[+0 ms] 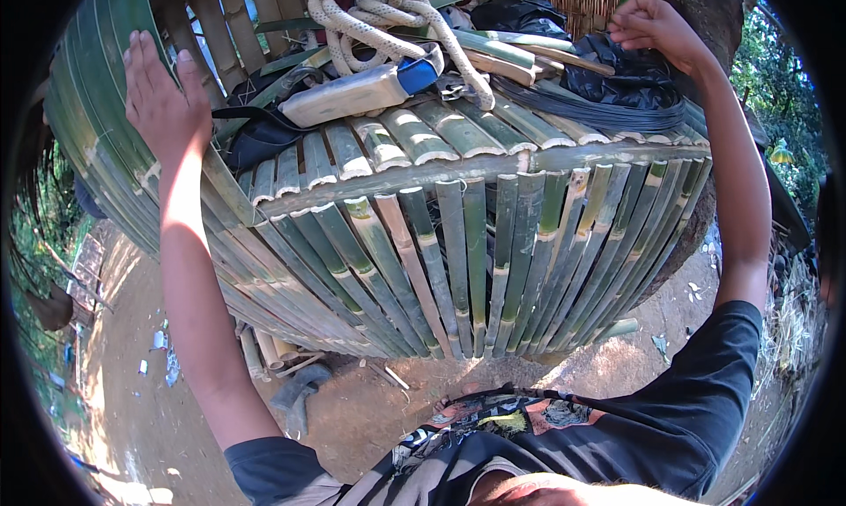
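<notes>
My left hand [167,100] lies with fingers stretched out against the wall of green bamboo strips [106,140] on the left. Its palm faces the strips and it grips nothing I can see. Raised at the upper right, my right hand [654,32] has its fingers curled in, above black plastic bags [617,70]. Whatever its fingers may hold is hidden. Between the hands is a bamboo shelf [423,136] of split pieces, fronted by a row of upright bamboo slats [485,250].
On the shelf lie a thick pale rope [352,21], a whitish container with a blue end [352,92], a black strap [264,136], a bundle of dark wire [590,109] and split bamboo pieces [502,52]. Below, bamboo offcuts [264,352] and a grey cloth [300,396] rest on the dirt ground.
</notes>
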{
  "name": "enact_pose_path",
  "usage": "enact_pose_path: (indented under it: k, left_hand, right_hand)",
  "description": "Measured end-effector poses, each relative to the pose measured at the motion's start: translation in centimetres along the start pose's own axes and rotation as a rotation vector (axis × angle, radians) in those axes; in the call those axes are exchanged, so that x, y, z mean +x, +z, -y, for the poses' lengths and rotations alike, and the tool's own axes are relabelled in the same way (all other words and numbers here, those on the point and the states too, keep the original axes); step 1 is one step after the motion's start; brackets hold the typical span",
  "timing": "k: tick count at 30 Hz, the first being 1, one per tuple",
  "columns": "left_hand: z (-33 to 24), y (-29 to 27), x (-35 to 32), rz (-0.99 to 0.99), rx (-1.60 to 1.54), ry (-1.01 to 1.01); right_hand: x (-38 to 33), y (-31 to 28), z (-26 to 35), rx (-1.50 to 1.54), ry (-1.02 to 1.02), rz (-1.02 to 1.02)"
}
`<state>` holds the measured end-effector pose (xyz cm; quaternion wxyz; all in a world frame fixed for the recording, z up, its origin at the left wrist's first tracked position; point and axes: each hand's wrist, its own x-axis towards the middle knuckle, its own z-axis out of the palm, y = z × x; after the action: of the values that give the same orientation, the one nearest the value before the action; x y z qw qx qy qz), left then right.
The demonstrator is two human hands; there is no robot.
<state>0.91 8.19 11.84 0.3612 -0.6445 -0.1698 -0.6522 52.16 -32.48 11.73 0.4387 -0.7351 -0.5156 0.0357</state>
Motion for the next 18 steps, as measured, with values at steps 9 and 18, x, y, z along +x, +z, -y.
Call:
enact_pose_path:
  k: [9,18]
  left_hand:
    - [-0.9,-1.7,0.3,-0.096,0.04,0.058]
    - [-13.2,-9.2,0.2,0.133,-0.71,-0.181]
  right_hand:
    - [-4.0,9.8,10.8,0.058,-0.226,-0.103]
    - [-9.3,18.3,16.1,0.266,-0.305,-0.116]
